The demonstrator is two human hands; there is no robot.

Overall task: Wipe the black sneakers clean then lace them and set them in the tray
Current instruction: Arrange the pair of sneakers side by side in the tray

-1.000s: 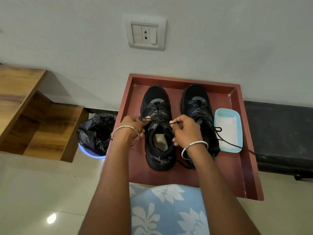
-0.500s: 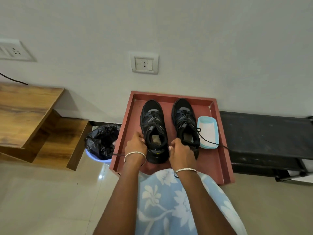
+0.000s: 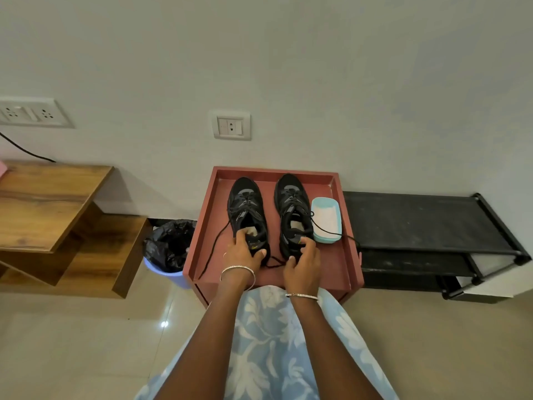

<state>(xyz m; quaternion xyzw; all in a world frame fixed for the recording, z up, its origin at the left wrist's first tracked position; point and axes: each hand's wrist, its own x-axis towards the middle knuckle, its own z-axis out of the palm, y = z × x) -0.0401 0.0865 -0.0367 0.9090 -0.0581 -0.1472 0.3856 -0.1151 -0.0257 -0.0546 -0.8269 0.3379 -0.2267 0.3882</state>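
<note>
Two black sneakers stand side by side, toes to the wall, in a red-brown tray point(image 3: 202, 232). My left hand point(image 3: 241, 252) grips the heel of the left sneaker point(image 3: 245, 206), fingers inside its collar. My right hand point(image 3: 302, 261) holds the heel of the right sneaker point(image 3: 290, 203). Loose black laces trail out: one lace point(image 3: 215, 243) runs down the tray's left side, another lace point(image 3: 326, 230) crosses a pale blue dish point(image 3: 327, 223) with a white cloth, at the tray's right.
A black-lined blue bin point(image 3: 168, 249) stands left of the tray, beside a wooden shelf unit point(image 3: 54, 220). A black rack point(image 3: 427, 223) stands to the right. The wall with a socket plate point(image 3: 231, 127) is just behind. Tiled floor lies in front.
Both hands let go of the left sneaker's laces and dropped to the heels, one on each sneaker. My head pulled back, so the tray looks smaller and farther.
</note>
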